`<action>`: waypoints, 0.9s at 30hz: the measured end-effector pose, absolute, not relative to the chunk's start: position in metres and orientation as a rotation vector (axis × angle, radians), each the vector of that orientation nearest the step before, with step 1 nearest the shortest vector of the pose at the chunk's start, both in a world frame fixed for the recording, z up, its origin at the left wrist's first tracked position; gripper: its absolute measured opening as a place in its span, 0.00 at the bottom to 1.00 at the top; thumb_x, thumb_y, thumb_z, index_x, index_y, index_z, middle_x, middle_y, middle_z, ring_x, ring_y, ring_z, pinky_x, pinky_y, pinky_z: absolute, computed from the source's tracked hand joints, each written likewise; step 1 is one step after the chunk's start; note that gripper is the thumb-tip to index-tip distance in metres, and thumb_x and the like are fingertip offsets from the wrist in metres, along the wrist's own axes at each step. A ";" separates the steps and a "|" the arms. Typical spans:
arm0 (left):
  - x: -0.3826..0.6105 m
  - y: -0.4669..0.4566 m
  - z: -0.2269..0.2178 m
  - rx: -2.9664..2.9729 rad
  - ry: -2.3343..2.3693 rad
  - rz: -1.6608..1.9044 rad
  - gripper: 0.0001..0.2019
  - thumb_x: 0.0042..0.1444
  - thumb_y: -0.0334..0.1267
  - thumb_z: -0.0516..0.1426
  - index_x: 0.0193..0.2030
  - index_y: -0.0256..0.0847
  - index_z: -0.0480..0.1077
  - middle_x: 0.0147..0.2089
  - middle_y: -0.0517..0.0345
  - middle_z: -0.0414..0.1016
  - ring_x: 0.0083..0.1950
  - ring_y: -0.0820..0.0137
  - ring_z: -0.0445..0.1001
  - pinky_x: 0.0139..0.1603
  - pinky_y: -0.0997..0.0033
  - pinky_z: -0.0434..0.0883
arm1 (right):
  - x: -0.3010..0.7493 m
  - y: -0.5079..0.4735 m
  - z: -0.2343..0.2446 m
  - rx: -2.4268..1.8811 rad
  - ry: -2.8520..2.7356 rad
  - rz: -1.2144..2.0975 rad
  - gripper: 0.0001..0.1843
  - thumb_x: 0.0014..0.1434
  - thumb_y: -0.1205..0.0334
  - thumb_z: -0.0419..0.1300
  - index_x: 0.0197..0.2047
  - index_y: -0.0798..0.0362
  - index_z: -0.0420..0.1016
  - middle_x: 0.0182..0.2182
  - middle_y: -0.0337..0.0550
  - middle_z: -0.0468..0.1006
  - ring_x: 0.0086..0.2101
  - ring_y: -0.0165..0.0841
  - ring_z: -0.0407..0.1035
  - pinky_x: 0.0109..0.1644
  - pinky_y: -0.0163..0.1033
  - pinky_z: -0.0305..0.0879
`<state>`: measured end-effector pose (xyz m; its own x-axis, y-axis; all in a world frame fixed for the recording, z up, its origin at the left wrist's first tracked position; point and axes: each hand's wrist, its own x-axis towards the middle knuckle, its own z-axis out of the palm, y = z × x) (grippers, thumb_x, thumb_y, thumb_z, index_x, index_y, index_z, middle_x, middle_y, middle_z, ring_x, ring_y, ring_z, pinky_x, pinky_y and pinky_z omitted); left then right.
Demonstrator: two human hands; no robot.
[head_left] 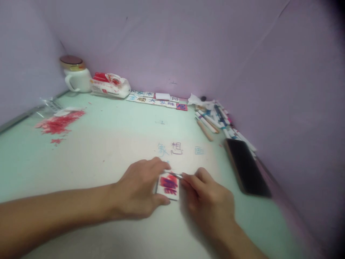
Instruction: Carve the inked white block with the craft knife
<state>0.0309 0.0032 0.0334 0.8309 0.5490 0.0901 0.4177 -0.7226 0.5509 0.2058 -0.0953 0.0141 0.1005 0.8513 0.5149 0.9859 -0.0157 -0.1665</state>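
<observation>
A small white square tile (168,186), painted with red and a purple character, lies on the table in front of me. My left hand (144,187) grips it from the left, with the thumb at its lower edge and the fingers at its upper edge. Pinched in my right hand (208,199) is a thin, pointed metal tool (175,175), whose tip reaches over the tile's top edge. The tool's exact kind is unclear, since the fingers cover most of it and the picture is blurred.
Red shavings (60,124) lie at the left. Along the back stand a lidded white mug (81,81), a wipes pack (110,86) and lettered tiles (156,101). Marker pens (206,122) and a phone (246,167) lie at the right. Characters are written on the tabletop (113,151).
</observation>
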 end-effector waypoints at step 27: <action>0.030 0.001 0.033 2.506 0.711 0.346 0.29 0.50 0.43 0.61 0.57 0.41 0.56 0.48 0.50 0.70 0.44 0.59 0.71 0.44 0.57 0.68 | 0.207 -0.098 0.027 -1.949 -1.838 -0.237 0.12 0.59 0.61 0.52 0.31 0.46 0.78 0.22 0.35 0.68 0.18 0.24 0.58 0.23 0.35 0.39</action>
